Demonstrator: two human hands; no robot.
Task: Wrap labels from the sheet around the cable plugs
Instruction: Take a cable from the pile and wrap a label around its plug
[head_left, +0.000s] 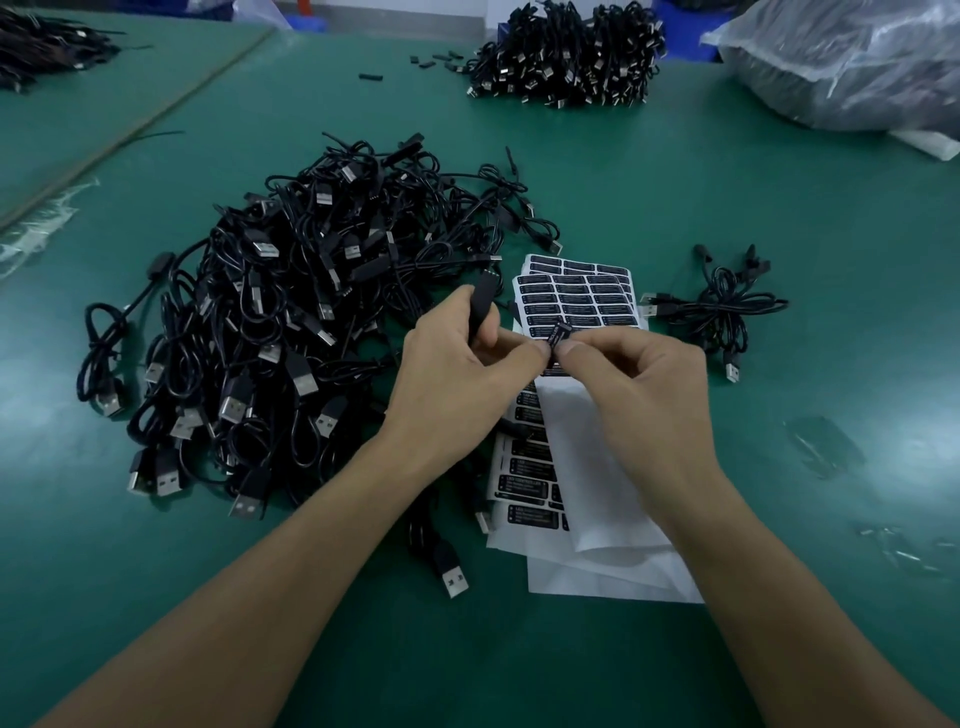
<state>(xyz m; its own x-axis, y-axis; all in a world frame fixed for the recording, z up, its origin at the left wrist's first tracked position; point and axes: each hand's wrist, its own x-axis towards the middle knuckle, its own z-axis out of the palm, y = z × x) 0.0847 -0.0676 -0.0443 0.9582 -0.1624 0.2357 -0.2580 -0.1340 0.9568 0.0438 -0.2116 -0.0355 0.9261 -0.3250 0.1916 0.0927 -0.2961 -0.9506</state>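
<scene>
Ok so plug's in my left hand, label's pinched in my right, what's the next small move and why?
Probably bring the label across to the plug and press one edge onto its body. The right hand pinches the label above the sheet, the left hand grips the plug right beside it, and the label does not yet seem stuck to the plug.

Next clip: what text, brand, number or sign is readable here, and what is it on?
"LED CONTROLLER": heading on a black label low on the label sheet; its smaller lines are blurred.
Upper rows of that sheet: too small to read.
The peeled label pinched by the right hand: white print, unreadable.
The cable plug held in the left hand: no marking visible.
</scene>
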